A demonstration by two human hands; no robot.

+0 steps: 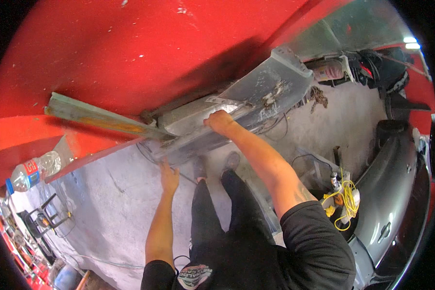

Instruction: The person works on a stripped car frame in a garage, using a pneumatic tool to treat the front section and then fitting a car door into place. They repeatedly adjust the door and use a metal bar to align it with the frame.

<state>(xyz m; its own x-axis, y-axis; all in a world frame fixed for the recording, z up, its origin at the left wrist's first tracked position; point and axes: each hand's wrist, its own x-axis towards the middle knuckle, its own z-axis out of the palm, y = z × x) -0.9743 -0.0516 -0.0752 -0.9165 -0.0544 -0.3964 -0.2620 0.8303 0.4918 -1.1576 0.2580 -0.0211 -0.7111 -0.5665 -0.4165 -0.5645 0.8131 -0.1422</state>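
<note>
A long grey sheet-metal panel [270, 87], scuffed and bare in patches, leans at a slant along a red ledge. My right hand [220, 123] is closed at the panel's middle, beside a bright bare patch; its curled fingertips are hidden. At the panel's lower left end, which is smeared by motion, my left hand [168, 180] grips the near edge with the fingers partly out of sight. A narrow greenish metal strip [101, 117] with rust-coloured marks reaches from the red surface toward that end of the panel.
A clear plastic bottle [47, 164] lies on the red ledge at the left. Below it, a black metal frame [42, 215] rests on the floor. To the right are a coiled yellow cord [349, 200] and a dark grey car body [389, 193]. Dark items crowd the far right.
</note>
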